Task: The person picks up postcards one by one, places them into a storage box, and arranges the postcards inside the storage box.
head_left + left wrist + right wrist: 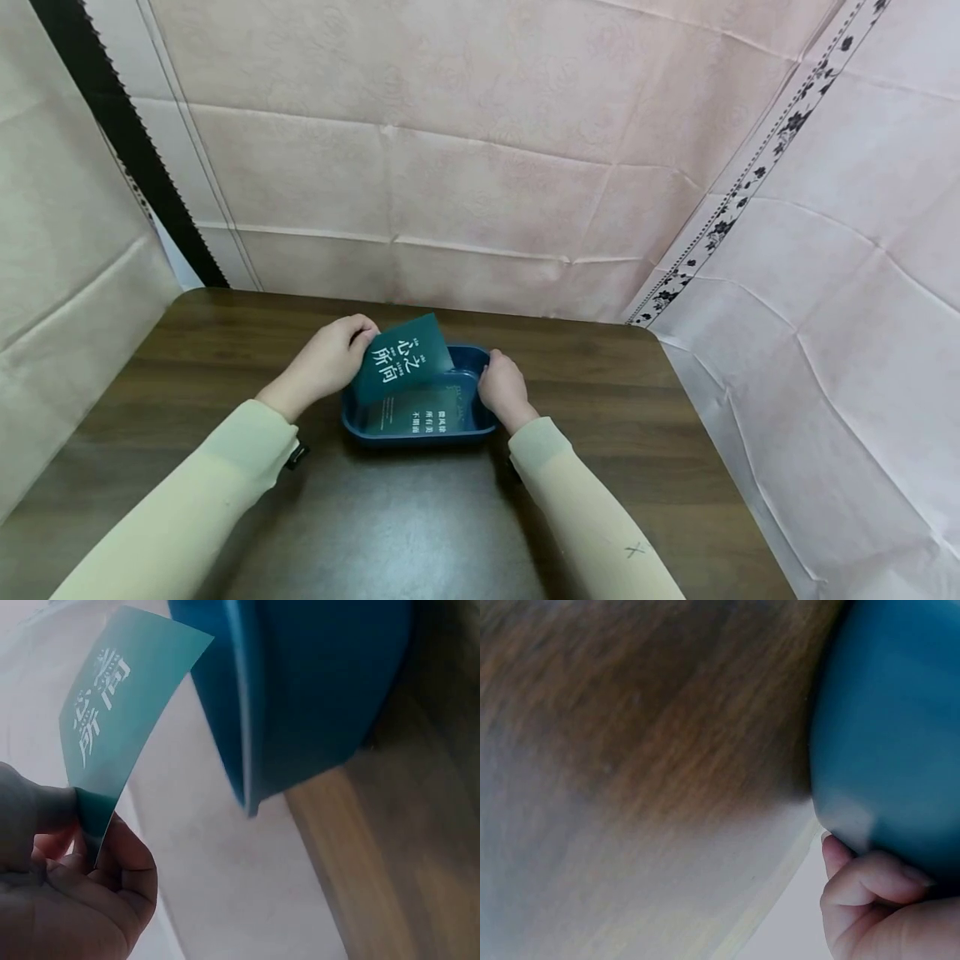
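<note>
My left hand (324, 360) pinches a dark green card (408, 358) printed with white characters by its left edge. In the left wrist view, the same card (135, 697) stands tilted between thumb and fingers (135, 862), beside the wall of the blue plastic basin (315, 690). From above, the card overlaps the left part of the basin (427, 439). Inside the basin lies another green card (427, 412) with white print, partly hidden by the held one. My right hand (504, 387) grips the basin's right end, its fingers (874, 881) curled against the outer wall.
The basin stands on a dark brown wooden table (390, 517) with rounded far corners. Pale creased cloth (465, 183) hangs behind the table, with more on the left side (67, 250) and right side (840, 350).
</note>
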Available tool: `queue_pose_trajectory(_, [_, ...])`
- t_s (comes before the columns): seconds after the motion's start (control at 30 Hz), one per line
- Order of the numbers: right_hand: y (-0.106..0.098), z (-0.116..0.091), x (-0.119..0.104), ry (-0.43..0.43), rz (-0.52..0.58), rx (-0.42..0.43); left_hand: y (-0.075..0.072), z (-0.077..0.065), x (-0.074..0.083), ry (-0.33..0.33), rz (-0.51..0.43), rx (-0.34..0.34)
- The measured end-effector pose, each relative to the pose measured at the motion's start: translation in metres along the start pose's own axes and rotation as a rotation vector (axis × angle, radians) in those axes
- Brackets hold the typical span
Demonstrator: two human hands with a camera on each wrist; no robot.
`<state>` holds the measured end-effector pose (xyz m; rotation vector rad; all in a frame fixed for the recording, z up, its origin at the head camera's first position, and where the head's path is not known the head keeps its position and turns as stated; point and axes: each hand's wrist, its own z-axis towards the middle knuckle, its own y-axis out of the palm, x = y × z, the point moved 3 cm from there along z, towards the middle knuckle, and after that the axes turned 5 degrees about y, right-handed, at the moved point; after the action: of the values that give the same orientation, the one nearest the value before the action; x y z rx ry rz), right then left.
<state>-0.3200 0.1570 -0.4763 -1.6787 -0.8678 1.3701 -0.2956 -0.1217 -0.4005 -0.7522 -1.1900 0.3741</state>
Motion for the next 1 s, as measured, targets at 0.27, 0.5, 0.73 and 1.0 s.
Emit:
queue_pose_trajectory(0.27, [-0.003, -0.001, -0.001, -0.005, 0.011, -0.004, 0.022, 0.003, 0.002, 0.034, 0.004, -0.021])
queue_pose_trajectory(0.5, [-0.002, -0.001, -0.001, -0.004, 0.013, -0.008, 0.038, 0.004, -0.003, 0.063, 0.056, -0.054])
queue_pose_trajectory(0.73, [-0.002, -0.002, -0.001, -0.01, 0.015, -0.003, 0.045, 0.004, -0.008, 0.052, 0.09, -0.114])
queue_pose_trajectory(1.0, [-0.003, -0.002, 0.0, -0.015, 0.016, -0.006, 0.05, 0.002, -0.012, 0.035, 0.099, -0.16])
